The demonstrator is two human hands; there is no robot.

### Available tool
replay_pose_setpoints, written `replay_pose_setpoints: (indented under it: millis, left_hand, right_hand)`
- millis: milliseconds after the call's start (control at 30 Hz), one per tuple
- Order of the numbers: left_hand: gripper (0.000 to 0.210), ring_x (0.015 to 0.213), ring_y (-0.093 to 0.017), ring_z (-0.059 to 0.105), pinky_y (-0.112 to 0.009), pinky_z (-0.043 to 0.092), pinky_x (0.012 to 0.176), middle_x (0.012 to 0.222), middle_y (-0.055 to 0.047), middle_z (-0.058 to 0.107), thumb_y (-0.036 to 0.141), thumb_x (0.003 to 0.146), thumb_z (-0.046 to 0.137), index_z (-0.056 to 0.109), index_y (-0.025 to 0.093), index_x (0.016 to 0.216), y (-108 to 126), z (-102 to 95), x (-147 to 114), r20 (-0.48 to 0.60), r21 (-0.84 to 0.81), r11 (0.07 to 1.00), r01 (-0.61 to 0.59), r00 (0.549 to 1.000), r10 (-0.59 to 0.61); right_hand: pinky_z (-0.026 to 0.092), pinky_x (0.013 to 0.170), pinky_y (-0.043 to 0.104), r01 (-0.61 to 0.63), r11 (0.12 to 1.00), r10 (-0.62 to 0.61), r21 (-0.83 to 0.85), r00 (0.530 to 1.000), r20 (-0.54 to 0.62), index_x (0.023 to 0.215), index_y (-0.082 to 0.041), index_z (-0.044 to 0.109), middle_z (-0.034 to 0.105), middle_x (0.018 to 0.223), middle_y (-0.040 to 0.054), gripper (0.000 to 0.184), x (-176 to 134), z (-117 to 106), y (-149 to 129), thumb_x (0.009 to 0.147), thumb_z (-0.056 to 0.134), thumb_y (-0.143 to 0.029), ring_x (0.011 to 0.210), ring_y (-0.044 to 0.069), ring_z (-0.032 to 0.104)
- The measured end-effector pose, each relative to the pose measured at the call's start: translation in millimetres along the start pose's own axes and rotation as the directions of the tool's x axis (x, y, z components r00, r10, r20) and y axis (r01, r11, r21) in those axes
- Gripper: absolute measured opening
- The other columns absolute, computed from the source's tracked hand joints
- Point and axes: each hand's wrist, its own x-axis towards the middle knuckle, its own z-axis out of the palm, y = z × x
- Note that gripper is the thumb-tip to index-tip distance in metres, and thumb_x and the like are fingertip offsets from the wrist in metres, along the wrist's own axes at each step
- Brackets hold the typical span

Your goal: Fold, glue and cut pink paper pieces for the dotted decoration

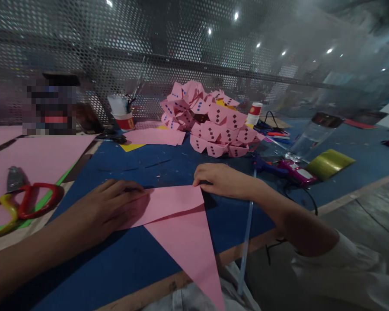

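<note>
A sheet of pink paper (184,235) lies at the table's front edge with a band folded over along its top. Its pointed lower end hangs past the edge over my lap. My left hand (112,209) rests on the left end of the folded band, fingers bent and pressed together on it. At the band's upper right corner, my right hand (222,179) pinches the paper between thumb and fingers. Behind the hands stands a pile of folded pink paper pieces (218,125) marked with dark and blue diamonds.
Red-and-yellow-handled scissors (39,201) lie on pink sheets (35,151) at left. A paper cup of tools (125,121) stands at the back. On the right are a glue gun (269,166), a pink device (296,172), yellow tape (330,164) and a tilted clear bottle (314,136).
</note>
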Motion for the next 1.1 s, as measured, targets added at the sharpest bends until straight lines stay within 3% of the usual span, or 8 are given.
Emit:
replay_pose_setpoints:
  millis: [267,400,600,733,933,1100]
  left_hand:
    - [0.045,0.122,-0.028,0.057,-0.046,0.044,0.104,0.143,-0.004,0.065,0.017,0.100,0.052,0.063,0.034,0.140,4.2,-7.4,2.5,0.095,0.024,0.998,-0.050,0.994,0.048]
    - [0.051,0.119,-0.028,0.057,-0.043,0.046,0.100,0.140,-0.005,0.064,0.017,0.101,0.050,0.056,0.035,0.149,8.1,-9.3,2.6,0.081,0.051,0.998,-0.040,0.996,0.035]
    - [0.048,0.119,-0.028,0.057,-0.040,0.046,0.099,0.141,-0.003,0.063,0.020,0.100,0.052,0.060,0.037,0.144,17.4,-9.7,4.7,0.042,0.051,0.998,-0.037,0.999,0.035]
    - [0.048,0.123,-0.028,0.056,-0.042,0.046,0.103,0.146,-0.004,0.061,0.019,0.100,0.050,0.059,0.032,0.145,19.5,-6.9,6.3,0.053,0.052,0.997,-0.058,0.997,0.055]
    - [0.045,0.119,-0.028,0.058,-0.042,0.049,0.099,0.143,-0.005,0.063,0.016,0.099,0.050,0.061,0.030,0.141,20.8,-6.9,7.2,0.065,0.078,0.994,-0.074,0.996,0.069]
    - [0.045,0.113,-0.027,0.059,-0.043,0.050,0.096,0.138,-0.007,0.064,0.016,0.103,0.048,0.057,0.029,0.146,27.1,-8.2,8.6,0.045,0.069,0.995,-0.072,0.997,0.069]
  right_hand:
    - [0.050,0.092,0.035,-0.027,1.000,0.026,-0.014,1.000,-0.015,0.100,-0.016,0.076,0.071,0.112,0.0094,0.029,0.6,-0.8,-3.0,0.092,0.052,-0.002,0.104,0.021,0.067]
    - [0.049,0.091,0.033,-0.043,0.999,0.043,-0.028,0.999,-0.016,0.097,-0.016,0.075,0.071,0.109,0.0089,0.028,1.5,-1.1,-6.8,0.092,0.052,-0.001,0.103,0.020,0.067]
    - [0.048,0.089,0.032,-0.027,1.000,0.026,-0.015,0.998,-0.054,0.095,-0.015,0.073,0.071,0.106,0.0082,0.025,3.4,1.7,-3.9,0.091,0.052,-0.001,0.100,0.020,0.066]
    - [0.048,0.090,0.031,-0.035,0.999,0.035,0.006,0.996,-0.085,0.097,-0.014,0.073,0.070,0.107,0.0085,0.027,5.7,3.5,-2.7,0.093,0.050,-0.001,0.100,0.019,0.066]
    - [0.049,0.094,0.033,-0.004,0.992,0.018,0.123,0.994,-0.107,0.103,-0.016,0.073,0.071,0.111,0.0085,0.034,8.1,5.1,-3.8,0.093,0.047,0.002,0.104,0.019,0.066]
    - [0.052,0.094,0.031,0.022,0.946,0.037,0.324,0.984,-0.173,0.103,-0.015,0.073,0.073,0.108,0.0074,0.036,7.5,-1.3,-5.0,0.092,0.044,0.003,0.103,0.017,0.068]
